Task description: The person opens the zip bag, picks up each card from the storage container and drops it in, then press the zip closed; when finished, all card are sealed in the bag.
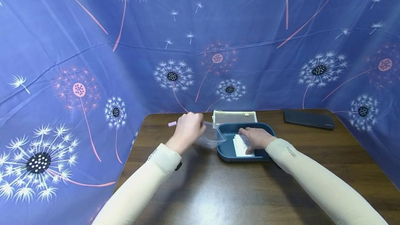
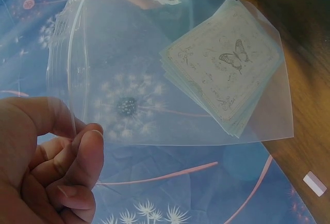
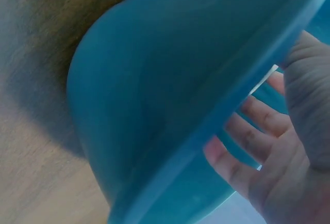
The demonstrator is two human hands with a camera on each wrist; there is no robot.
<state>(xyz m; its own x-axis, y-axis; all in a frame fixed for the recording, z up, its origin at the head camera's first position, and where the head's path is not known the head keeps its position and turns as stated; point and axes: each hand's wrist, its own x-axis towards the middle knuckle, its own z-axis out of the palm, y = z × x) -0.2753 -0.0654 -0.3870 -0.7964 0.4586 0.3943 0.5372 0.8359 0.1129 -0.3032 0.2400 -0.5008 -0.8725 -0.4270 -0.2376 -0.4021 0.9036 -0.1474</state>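
Note:
My left hand [image 1: 189,127] pinches the edge of a clear zip bag [image 2: 129,69] between thumb and fingers, to the left of the blue tray. Inside the bag lies a stack of square paper sheets [image 2: 227,64] printed with a butterfly. My right hand [image 1: 257,138] reaches down into the blue tray [image 1: 223,152], fingers spread over white papers [image 1: 239,147] that lie on its floor. Seen from the right wrist, the fingers [image 3: 252,136] are extended behind the tray's rim, and the papers are mostly hidden there.
Behind the tray lies a mesh zip pouch [image 1: 234,116] with a pale yellow border. A dark flat case [image 1: 308,119] rests at the back right of the wooden table [image 1: 206,197]. A small pink block [image 1: 172,124] sits at the back left. Patterned blue cloth [image 1: 262,72] hangs around the table.

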